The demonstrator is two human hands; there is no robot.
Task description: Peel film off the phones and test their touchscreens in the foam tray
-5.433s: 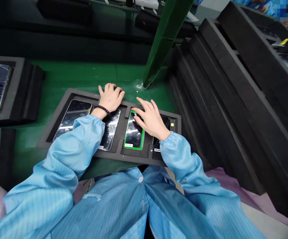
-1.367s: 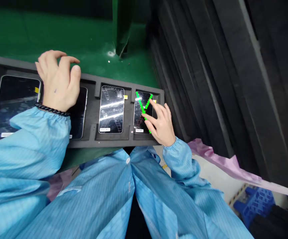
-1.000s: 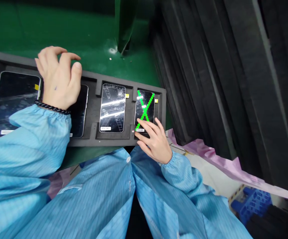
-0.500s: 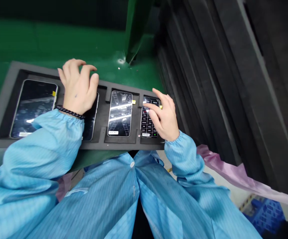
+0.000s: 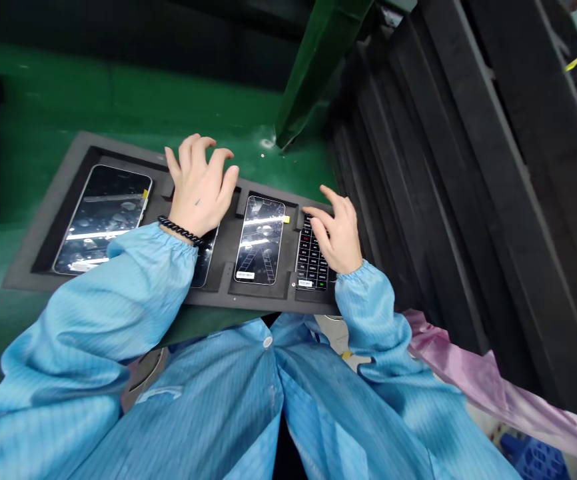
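Black glass-fronted phone with a lit grid screen [image 5: 311,263]: lay in the right-end compartment of a dark-grey foam tray [image 5: 256,301]; seemed rigid, slippery, fragile, best taken by its long edges.
Bare right hand [image 5: 342,239]: fingers parted over it, holding nothing; contact was unclear.
Bare left hand [image 5: 199,190]: spread, empty, beside a half-hidden dark-screened phone [image 5: 203,265].
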